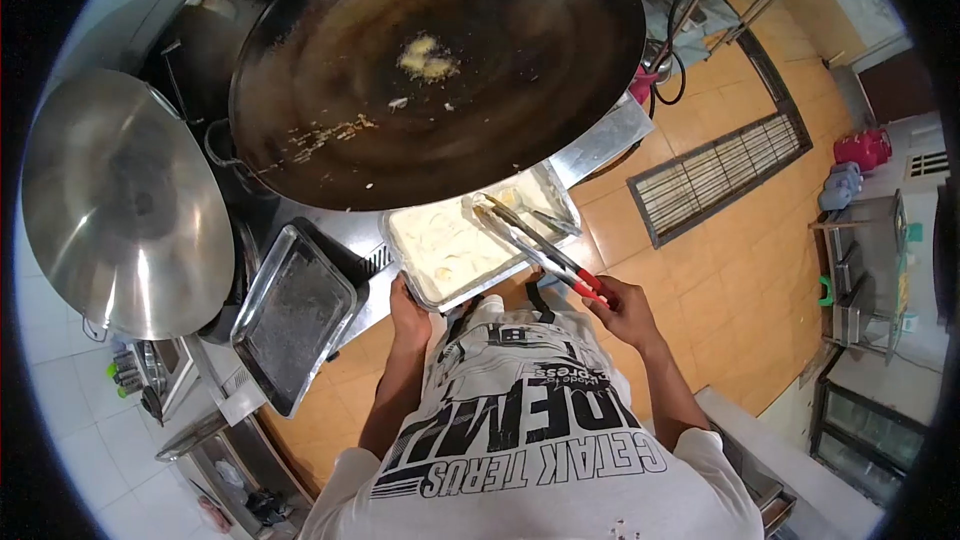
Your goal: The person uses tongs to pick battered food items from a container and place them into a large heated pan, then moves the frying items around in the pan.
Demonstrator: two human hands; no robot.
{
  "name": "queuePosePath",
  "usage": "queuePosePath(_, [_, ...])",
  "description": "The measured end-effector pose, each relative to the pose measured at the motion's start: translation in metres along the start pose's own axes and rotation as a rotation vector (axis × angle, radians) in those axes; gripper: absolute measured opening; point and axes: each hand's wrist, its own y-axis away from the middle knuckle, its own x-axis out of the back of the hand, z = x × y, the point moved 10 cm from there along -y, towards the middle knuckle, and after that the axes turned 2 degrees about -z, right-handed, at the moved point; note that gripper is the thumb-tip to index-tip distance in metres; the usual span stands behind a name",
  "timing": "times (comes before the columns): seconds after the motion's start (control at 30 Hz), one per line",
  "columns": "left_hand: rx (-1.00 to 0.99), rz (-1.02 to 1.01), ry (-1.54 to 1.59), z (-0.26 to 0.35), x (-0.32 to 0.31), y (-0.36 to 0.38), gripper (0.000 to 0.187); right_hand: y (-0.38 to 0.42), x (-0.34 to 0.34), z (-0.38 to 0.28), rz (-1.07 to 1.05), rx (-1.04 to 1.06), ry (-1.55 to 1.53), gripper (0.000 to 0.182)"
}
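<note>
My left hand is closed on the near left corner of a metal tray; some of its fingers are hidden. Pale, creamy batter with lumpy pieces in it fills the tray. In my right hand is a pair of metal tongs with red grips. The tips of the tongs are in the batter, toward the tray's right side. Just beyond the tray stands a big dark wok, with oil and a few pale fried bits in it.
An empty dark rectangular tray lies left of the batter tray. Farther left is a large shiny metal bowl or lid. A floor grate is set into the orange tiles at right. Shelving stands by the right wall.
</note>
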Motion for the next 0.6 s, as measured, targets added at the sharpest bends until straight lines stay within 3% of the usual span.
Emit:
queuePosePath(0.23, [0.025,0.080,0.006,-0.006,0.009,0.000,0.042,-0.001,0.003,-0.002,0.035,0.049,0.036,0.037])
queuePosePath(0.33, [0.030,0.036,0.036,-0.008,0.009,-0.002,0.039,-0.002,-0.013,0.024,-0.091,-0.064,-0.176,0.035])
queuePosePath(0.43, [0.028,0.040,0.029,-0.009,0.012,-0.004,0.039,0.008,-0.034,0.034,-0.298,-0.285,-0.587,0.032])
queuePosePath(0.6, [0.039,0.015,0.015,-0.011,0.014,-0.007,0.039,0.015,-0.051,0.046,-0.393,-0.345,-0.903,0.032])
